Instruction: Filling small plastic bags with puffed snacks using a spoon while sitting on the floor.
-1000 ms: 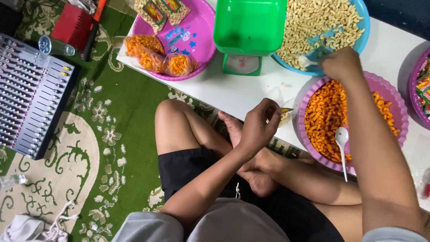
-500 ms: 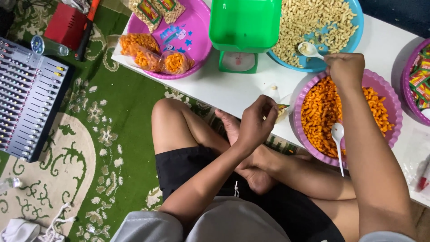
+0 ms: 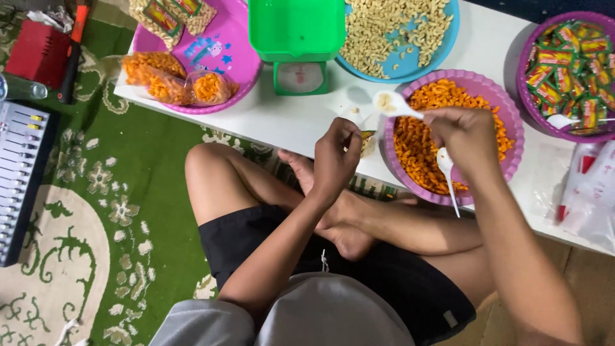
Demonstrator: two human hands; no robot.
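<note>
White table (image 3: 301, 125). Green scale (image 3: 296, 29). 2 pink basins (image 3: 234, 61), 1 blue (image 3: 448, 35), 1 purple (image 3: 522, 70). Orange snacks (image 3: 416, 144), pale beige ones (image 3: 384, 29). White spoon (image 3: 392, 104). Green carpet (image 3: 96, 211) with cream floral scrolls. Black shorts (image 3: 256, 237).

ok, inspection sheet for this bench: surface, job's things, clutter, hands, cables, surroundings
surface: white table, crowded with bowls.
job's things: white spoon loaded with pale snacks, above a small clear bag; purple bowl of orange snacks with a second spoon; blue bowl of pale snacks.
clutter: green scale, pink bowl with filled packs, bowl of sachets.
hands: right hand grips the loaded spoon; left hand pinches the bag open.
cables: nothing seen.
surroundings: green patterned carpet, audio mixer, red box.
</note>
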